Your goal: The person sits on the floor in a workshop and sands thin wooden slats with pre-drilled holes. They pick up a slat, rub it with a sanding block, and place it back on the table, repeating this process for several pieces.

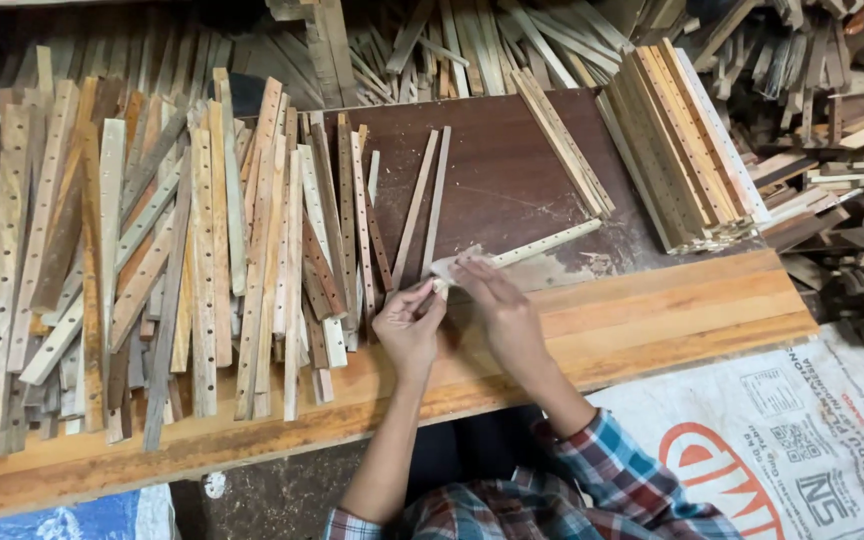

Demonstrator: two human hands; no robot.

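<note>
One pale drilled wooden strip is in play, lying on the dark board and pointing off toward 2 o'clock. Both hands meet at its near end: left hand pinching that tip, right hand with fingers pressed down on a scrap of sandpaper, I think. Best bet: keep the strip flat and rub along the grain. Two thin plain slats sit at 11 o'clock, holed-strip heap at 9, stacked bundle at 2.

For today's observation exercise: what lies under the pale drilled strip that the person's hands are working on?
The pale drilled strip rests on a dark brown board. The right hand and left hand cover its near end, hiding what lies beneath.
</note>
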